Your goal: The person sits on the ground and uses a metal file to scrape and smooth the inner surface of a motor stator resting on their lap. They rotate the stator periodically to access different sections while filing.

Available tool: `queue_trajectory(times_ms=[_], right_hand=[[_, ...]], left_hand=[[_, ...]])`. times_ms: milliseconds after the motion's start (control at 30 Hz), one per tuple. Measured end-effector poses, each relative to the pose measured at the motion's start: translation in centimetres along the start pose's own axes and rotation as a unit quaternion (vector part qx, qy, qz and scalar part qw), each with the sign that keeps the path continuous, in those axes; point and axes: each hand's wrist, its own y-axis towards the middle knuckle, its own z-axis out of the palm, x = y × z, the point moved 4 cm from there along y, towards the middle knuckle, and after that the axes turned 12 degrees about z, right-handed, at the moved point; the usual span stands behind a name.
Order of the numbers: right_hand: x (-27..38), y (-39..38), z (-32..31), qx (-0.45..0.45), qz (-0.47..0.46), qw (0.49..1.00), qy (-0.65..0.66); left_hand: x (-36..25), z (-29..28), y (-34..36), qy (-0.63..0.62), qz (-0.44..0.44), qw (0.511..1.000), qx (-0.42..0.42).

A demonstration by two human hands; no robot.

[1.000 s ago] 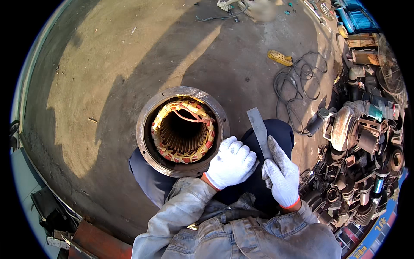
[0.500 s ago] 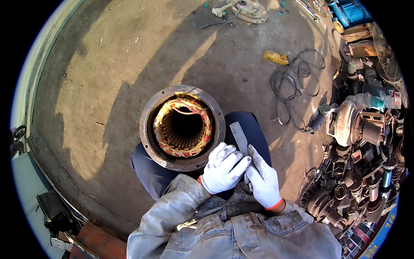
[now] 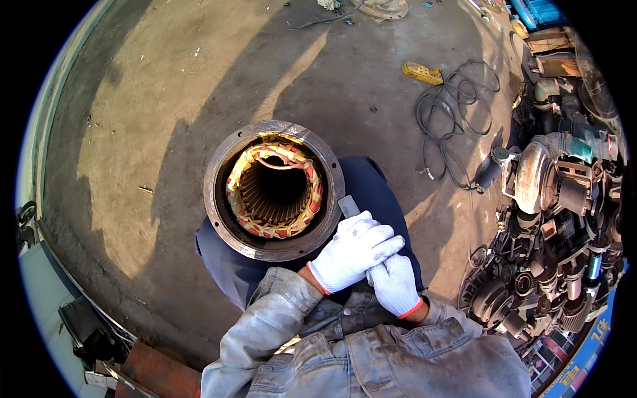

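Note:
A flat grey metal blade (image 3: 348,205) sticks out past the fingers of my left hand (image 3: 358,251), which is closed around it. Just below and to the right, my right hand (image 3: 397,285) is closed at the blade's lower end, partly covered by the left fingers. The handle end is hidden in the gloves. Both hands wear white knit gloves with orange cuffs. At upper left of the hands stands a round motor stator (image 3: 275,251), its bore facing up and its winding bound in yellow and red. The blade's tip is beside its flange.
My knees (image 3: 378,189) flank the stator. A yellow control pendant (image 3: 422,72) with a coiled black cable (image 3: 458,99) lies on the concrete floor. Heaped motor and pump parts (image 3: 531,179) fill the right side. A rusty sheet (image 3: 159,371) lies at lower left.
Both hands have drawn together, the left now lying over the right fingers. The blade has shifted left and down toward the stator's flange, and less of it shows.

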Motion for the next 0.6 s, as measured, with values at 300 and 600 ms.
queue_trajectory(times_ms=[300, 600], right_hand=[[0.9, 3.1, 0.0, -0.032, -0.056, 0.998, 0.020], [0.3, 2.9, 0.9, -0.067, -0.091, 0.994, -0.009]], left_hand=[[1.8, -1.8, 1.5, 0.062, -0.006, 0.997, 0.034], [1.8, -2.2, 1.7, -0.016, -0.026, 0.997, 0.072]])
